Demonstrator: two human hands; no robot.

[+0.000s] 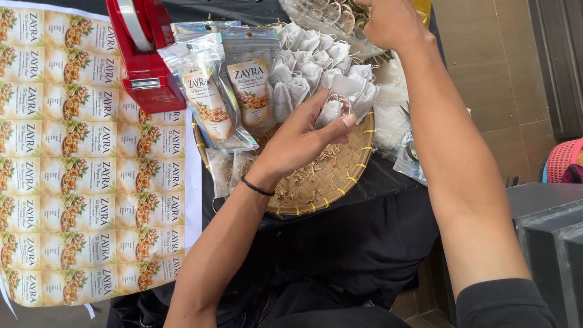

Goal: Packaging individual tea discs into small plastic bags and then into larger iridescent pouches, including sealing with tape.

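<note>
Both forearms reach up from six o'clock; left grip (300, 143) pinches a small white tea bag (333, 110) over the woven tray (331, 182) at centre, right grip (388, 21) closes on a clear bag (322, 15) at twelve o'clock

Even, soft daylight, bright overall, no clear single source. Shadows are weak: a faint one under the left hand (303, 143) on the woven tray (340, 182). Glare streaks on the clear pouches (209, 100) and the plastic bag (316, 15) at top. Dark cloth below loses detail. Focus is sharp mid-frame; label sheet (91, 158) is crisp, with slight bowing at the left edge.
</note>
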